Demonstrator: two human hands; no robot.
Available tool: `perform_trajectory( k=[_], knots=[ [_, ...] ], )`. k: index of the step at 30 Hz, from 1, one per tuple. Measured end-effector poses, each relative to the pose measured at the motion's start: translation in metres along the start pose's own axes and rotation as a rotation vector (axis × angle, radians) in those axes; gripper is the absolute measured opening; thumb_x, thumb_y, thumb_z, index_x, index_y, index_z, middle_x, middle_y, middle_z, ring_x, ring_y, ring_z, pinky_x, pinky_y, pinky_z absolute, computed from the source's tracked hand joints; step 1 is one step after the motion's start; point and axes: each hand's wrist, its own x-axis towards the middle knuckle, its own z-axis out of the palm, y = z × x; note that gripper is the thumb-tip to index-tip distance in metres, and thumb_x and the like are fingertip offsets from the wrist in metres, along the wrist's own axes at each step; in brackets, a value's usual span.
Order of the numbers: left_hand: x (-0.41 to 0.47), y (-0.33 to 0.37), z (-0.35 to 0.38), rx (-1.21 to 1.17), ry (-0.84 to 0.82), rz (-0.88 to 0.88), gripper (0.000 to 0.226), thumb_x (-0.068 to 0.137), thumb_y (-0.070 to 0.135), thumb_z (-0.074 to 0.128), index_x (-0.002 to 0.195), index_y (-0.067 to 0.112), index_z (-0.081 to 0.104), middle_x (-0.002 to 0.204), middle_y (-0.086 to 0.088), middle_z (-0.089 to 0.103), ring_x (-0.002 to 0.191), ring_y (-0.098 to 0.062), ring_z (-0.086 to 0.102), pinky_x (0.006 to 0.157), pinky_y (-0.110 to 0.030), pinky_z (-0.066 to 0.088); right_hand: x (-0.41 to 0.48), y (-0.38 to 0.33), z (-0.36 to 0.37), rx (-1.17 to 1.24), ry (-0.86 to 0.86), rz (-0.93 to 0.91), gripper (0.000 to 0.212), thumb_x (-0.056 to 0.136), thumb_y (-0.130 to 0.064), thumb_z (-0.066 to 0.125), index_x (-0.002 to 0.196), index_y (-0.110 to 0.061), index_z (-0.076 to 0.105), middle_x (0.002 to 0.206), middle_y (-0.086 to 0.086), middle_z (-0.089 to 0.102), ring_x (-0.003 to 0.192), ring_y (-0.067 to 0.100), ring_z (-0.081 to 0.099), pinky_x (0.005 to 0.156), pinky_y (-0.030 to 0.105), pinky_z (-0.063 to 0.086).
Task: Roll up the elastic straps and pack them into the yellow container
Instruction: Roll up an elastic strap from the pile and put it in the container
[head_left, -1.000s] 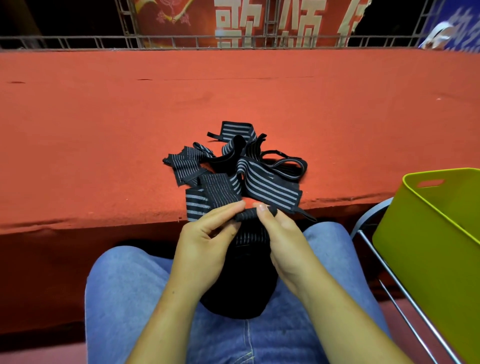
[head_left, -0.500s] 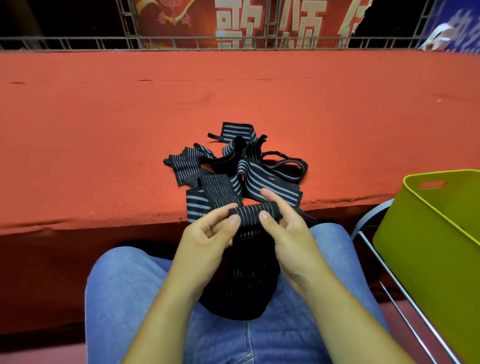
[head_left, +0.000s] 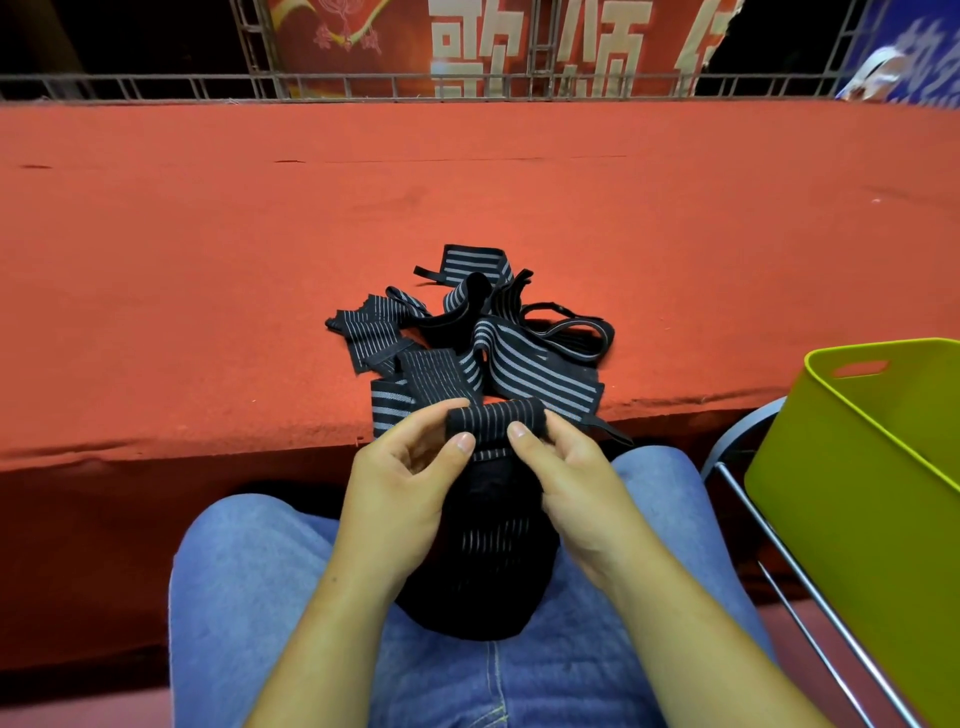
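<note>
A black elastic strap with thin grey stripes (head_left: 496, 418) is partly rolled at its top end, and its loose tail hangs down between my knees. My left hand (head_left: 400, 488) pinches the left end of the roll with thumb and fingers. My right hand (head_left: 566, 483) pinches the right end the same way. A tangled pile of several more striped straps (head_left: 467, 332) lies on the red surface just beyond my hands. The yellow container (head_left: 841, 499) stands to my right, open at the top; what I see of its inside holds nothing.
The red felt-covered platform (head_left: 208, 260) stretches wide ahead, its front edge just before my knees. A metal chair frame (head_left: 753, 514) carries the container. A metal railing (head_left: 363, 83) and a red banner stand at the far back.
The roll has grown thicker as both hands turned the strap's top end over, and it has risen slightly toward the pile. The hanging tail has shortened a little.
</note>
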Motion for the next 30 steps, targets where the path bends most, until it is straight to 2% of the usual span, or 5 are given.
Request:
perform_trajectory(
  k=[7,14,20,26,30],
  knots=[
    [0.0005,-0.0019,-0.0021,0.135,-0.014,0.049,0.034,0.095,-0.003,0.069,0.114,0.023,0.078,0.105,0.008,0.08,0.105,-0.007,0.074,0.092,-0.019,0.054,0.0039,0.0002,0.0012,-0.043,-0.023,0.065,0.052,0.092,-0.065,0.061,0.12,-0.025,0.077,0.118,0.002,0.079,0.117,0.02,0.073,0.112,0.05,0.05],
    [0.0023,-0.0043,-0.001,0.071,-0.02,-0.02,0.043,0.094,-0.009,0.065,0.121,0.023,0.076,0.112,0.003,0.079,0.112,-0.012,0.073,0.099,-0.025,0.055,0.0056,0.0023,-0.0009,0.005,0.042,-0.032,0.016,0.106,-0.025,0.061,0.114,-0.026,0.075,0.116,0.005,0.079,0.117,0.022,0.072,0.114,0.052,0.049],
    [-0.0006,0.0013,0.0024,-0.071,-0.033,-0.147,0.039,0.099,-0.002,0.06,0.127,0.022,0.071,0.111,0.006,0.08,0.108,-0.002,0.072,0.083,-0.014,0.055,0.0049,0.0028,-0.0044,-0.04,0.067,-0.066,0.02,0.106,-0.026,0.059,0.119,-0.037,0.07,0.121,0.004,0.076,0.119,0.023,0.071,0.112,0.054,0.049],
    [-0.0018,-0.0015,0.0012,0.003,-0.048,-0.122,0.042,0.095,0.009,0.072,0.134,0.023,0.068,0.116,0.009,0.078,0.116,0.0,0.069,0.095,-0.017,0.055,0.0026,0.0019,-0.0046,-0.111,0.067,-0.074,0.021,0.106,-0.026,0.059,0.115,-0.044,0.067,0.119,0.004,0.076,0.116,0.026,0.071,0.108,0.057,0.051],
    [-0.0021,-0.0001,0.0043,0.013,-0.045,-0.086,0.042,0.094,0.004,0.072,0.132,0.021,0.068,0.112,0.012,0.079,0.111,-0.001,0.071,0.088,-0.012,0.053,-0.0001,-0.0004,-0.0039,-0.116,0.03,-0.04,0.022,0.109,-0.024,0.056,0.116,-0.044,0.063,0.114,0.005,0.077,0.112,0.029,0.073,0.104,0.058,0.054]
  ],
)
